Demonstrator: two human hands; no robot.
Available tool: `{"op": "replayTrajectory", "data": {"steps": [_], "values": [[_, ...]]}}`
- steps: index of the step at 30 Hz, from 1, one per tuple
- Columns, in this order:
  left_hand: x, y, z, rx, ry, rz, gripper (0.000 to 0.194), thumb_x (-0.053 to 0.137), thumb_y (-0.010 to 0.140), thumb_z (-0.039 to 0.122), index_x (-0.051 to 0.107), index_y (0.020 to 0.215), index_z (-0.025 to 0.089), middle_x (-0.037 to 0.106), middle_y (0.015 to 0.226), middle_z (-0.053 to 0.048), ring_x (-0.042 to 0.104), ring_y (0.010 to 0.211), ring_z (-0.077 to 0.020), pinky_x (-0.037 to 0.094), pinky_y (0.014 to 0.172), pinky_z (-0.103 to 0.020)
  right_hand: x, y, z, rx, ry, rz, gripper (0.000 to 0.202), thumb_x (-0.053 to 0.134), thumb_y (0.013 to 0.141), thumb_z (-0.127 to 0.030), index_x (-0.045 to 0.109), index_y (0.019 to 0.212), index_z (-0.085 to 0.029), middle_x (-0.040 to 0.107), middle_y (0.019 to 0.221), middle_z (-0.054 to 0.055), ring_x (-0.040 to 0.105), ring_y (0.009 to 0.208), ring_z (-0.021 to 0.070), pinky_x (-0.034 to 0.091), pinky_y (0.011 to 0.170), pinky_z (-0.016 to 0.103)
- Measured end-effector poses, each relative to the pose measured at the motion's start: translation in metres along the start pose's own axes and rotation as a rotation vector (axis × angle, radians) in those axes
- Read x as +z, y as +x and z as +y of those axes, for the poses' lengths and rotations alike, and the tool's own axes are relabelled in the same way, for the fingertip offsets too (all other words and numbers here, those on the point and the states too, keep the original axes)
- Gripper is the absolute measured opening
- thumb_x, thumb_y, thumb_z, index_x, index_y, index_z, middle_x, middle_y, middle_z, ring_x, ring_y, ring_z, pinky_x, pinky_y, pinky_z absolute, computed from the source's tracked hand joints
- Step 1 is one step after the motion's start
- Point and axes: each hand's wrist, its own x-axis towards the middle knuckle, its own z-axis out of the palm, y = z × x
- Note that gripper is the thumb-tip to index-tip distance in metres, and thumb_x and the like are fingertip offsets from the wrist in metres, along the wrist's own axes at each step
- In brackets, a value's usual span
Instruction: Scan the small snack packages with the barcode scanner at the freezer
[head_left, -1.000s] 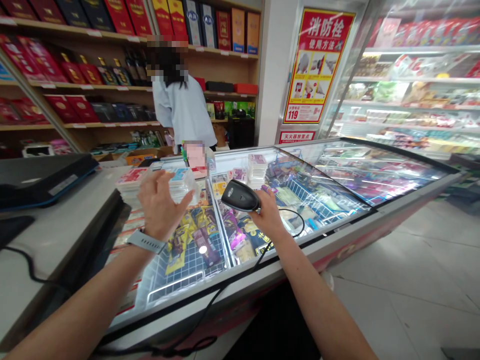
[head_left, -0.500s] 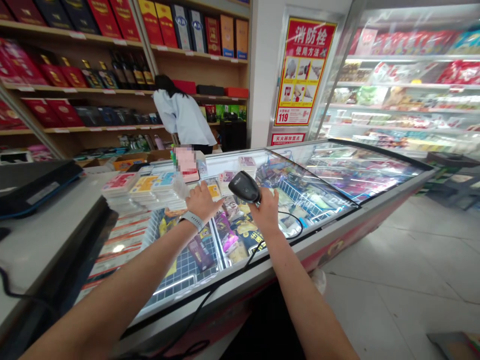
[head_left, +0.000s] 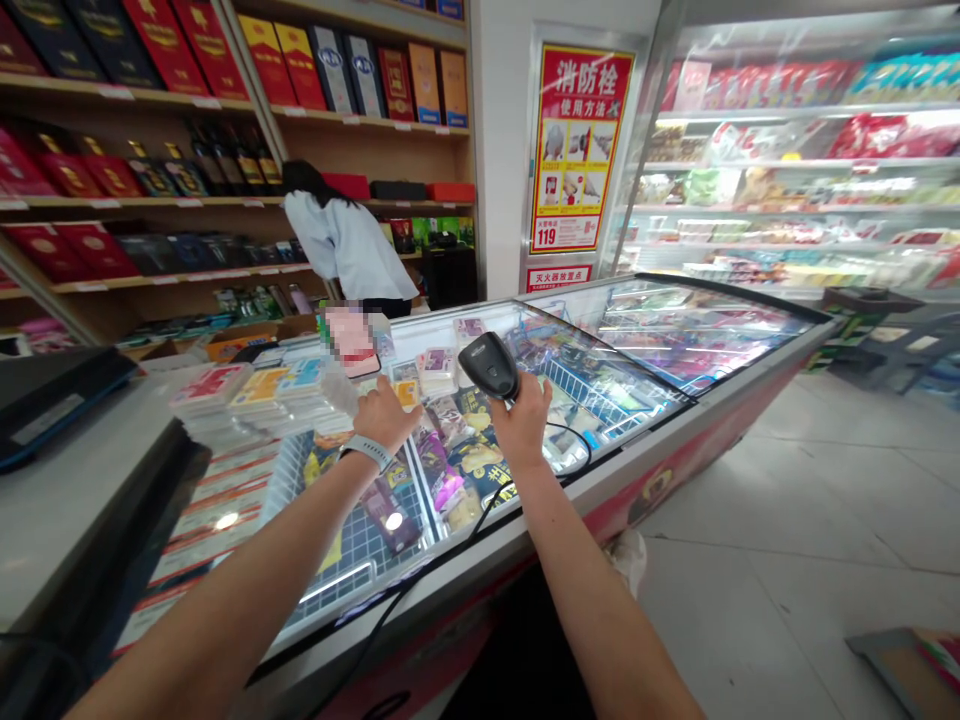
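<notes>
A black barcode scanner [head_left: 489, 366] is held by its handle in the right hand [head_left: 523, 420], above the glass top of a chest freezer [head_left: 615, 465]. The fingers are wrapped around the handle, perhaps so that the wide head is left free at the front. The black cord [head_left: 589, 450] is left loose in a loop by the right wrist, which likely lets the scanner be turned with no tug. The left hand [head_left: 384, 415] is held out low, palm down, with its fingers bent, beside a crinkled clear plastic thing [head_left: 339, 388] and a pink thing [head_left: 349, 335] that is partly blurred. It cannot be told if anything is gripped there. Flat packs [head_left: 260, 390] are piled up near the left hand, likely laid flat so that they do not tip. Wrapped foods [head_left: 480, 450] are seen through the glass, where they are probably kept cold.
</notes>
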Motion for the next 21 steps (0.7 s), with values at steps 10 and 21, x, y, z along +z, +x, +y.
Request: {"op": "replayTrajectory", "data": {"steps": [10, 21], "values": [[-0.025, -0.051, -0.037, 0.285, -0.011, 0.101, 0.073, 0.057, 0.084, 0.045, 0.035, 0.142, 0.006, 0.062, 0.124, -0.022, 0.059, 0.113, -0.0347, 0.044, 0.099, -0.045, -0.003, 0.002, 0.001, 0.018, -0.001, 0.113, 0.016, 0.057, 0.090, -0.032, 0.056, 0.101, -0.020, 0.064, 0.096, 0.010, 0.057, 0.096, 0.0285, 0.036, 0.102, 0.051], [-0.050, -0.076, -0.075, 0.440, 0.015, 0.559, 0.068, 0.060, 0.088, 0.045, 0.038, 0.144, 0.013, 0.063, 0.125, -0.018, 0.055, 0.117, -0.0338, 0.041, 0.096, -0.045, 0.004, -0.006, -0.015, -0.213, 0.117, -0.258, 0.016, 0.057, 0.087, -0.026, 0.057, 0.102, -0.020, 0.065, 0.093, 0.007, 0.059, 0.093, 0.0260, 0.031, 0.108, 0.050]]}}
